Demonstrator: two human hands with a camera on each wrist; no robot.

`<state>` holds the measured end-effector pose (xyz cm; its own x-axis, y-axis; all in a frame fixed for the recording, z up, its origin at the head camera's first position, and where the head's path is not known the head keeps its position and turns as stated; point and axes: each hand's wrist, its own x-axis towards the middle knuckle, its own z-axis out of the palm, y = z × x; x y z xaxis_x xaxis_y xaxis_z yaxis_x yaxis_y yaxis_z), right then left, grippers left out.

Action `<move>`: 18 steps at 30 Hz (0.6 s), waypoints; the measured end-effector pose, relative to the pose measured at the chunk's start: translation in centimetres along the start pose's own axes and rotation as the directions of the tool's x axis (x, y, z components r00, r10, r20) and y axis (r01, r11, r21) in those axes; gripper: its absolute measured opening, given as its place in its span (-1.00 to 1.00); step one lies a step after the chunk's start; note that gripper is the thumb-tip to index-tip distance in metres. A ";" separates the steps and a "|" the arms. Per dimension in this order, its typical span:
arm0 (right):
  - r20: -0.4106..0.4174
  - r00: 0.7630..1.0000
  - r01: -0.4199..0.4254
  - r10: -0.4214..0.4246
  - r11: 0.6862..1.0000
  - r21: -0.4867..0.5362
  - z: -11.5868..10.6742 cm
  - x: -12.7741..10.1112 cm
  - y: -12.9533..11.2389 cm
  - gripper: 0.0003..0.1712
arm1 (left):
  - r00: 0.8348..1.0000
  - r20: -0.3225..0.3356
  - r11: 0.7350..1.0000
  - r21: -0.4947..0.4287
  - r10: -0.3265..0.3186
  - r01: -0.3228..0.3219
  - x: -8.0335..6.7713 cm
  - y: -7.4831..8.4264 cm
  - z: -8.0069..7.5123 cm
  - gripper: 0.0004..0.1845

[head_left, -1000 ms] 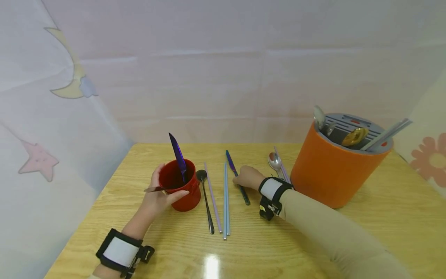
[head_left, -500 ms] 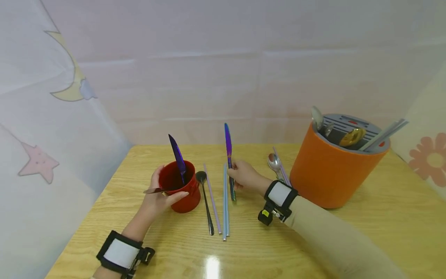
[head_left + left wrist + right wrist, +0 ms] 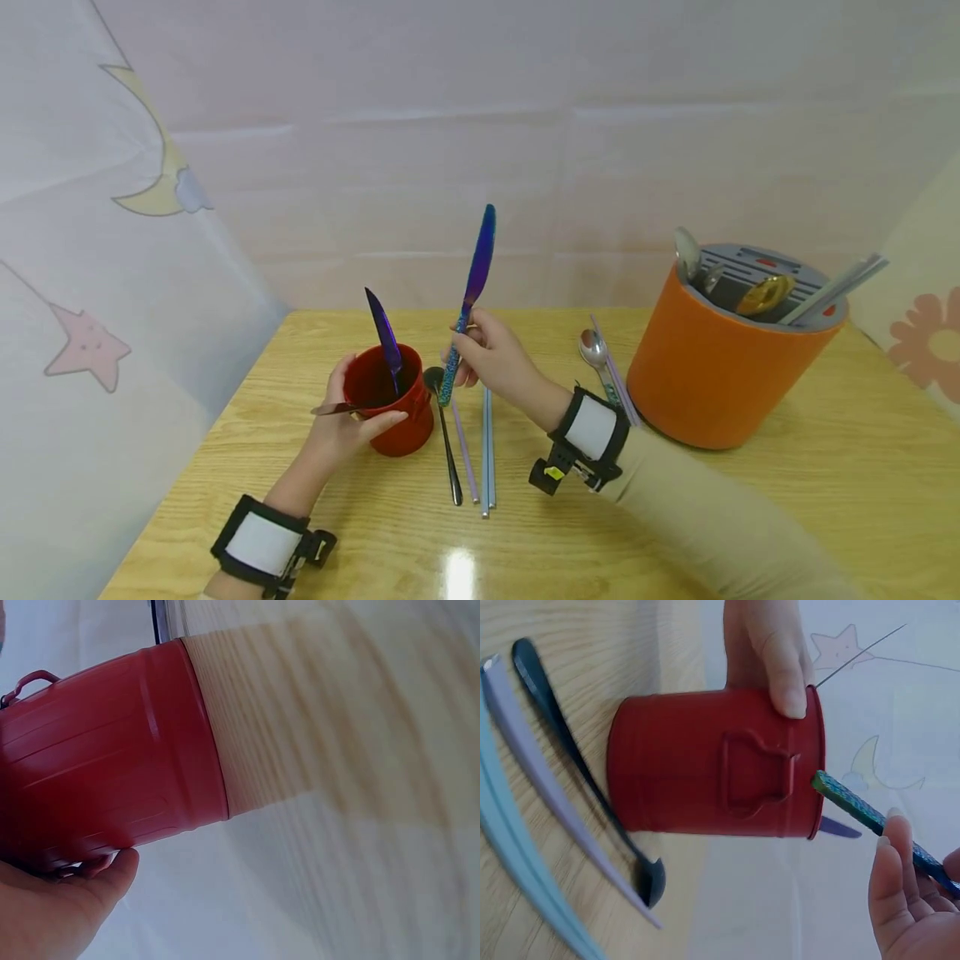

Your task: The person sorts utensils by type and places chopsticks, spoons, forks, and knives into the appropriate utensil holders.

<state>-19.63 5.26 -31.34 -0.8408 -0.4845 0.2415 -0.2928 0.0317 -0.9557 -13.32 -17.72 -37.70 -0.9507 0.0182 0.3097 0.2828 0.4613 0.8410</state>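
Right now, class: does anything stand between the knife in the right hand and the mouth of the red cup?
Partly. Another knife already stands in the red cup, and the left hand grips the rim. The gap between the held knife and the cup looks open.

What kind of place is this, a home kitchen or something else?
Probably a staged recording corner, not a kitchen: a wooden table closed in by pale fabric sheets with moon and star shapes, cutlery laid out beside a red cup and an orange cutlery holder.
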 end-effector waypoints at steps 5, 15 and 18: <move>-0.044 0.988 0.153 -0.149 0.985 0.084 1.4 -0.2 -0.1 -0.79 | 0.999 -0.003 0.999 0.019 0.034 -0.034 0.0 -0.3 0.1 -0.06; 0.073 0.978 0.199 -0.193 0.976 -0.087 5.1 -0.3 1.6 -0.76 | 1.000 0.010 0.999 0.040 -0.029 0.029 -0.3 -0.4 -0.3 -0.03; 0.088 0.971 0.238 -0.223 0.934 -0.268 5.7 -0.1 2.4 -0.77 | 1.000 -0.002 0.998 0.059 0.003 -0.003 -0.4 -0.4 -0.1 -0.04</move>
<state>-17.63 0.40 -34.61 -0.7111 -0.5544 0.4324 -0.5956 0.1483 -0.7895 -13.09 -18.06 -38.11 -0.9494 0.0179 0.3134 0.2778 0.5128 0.8123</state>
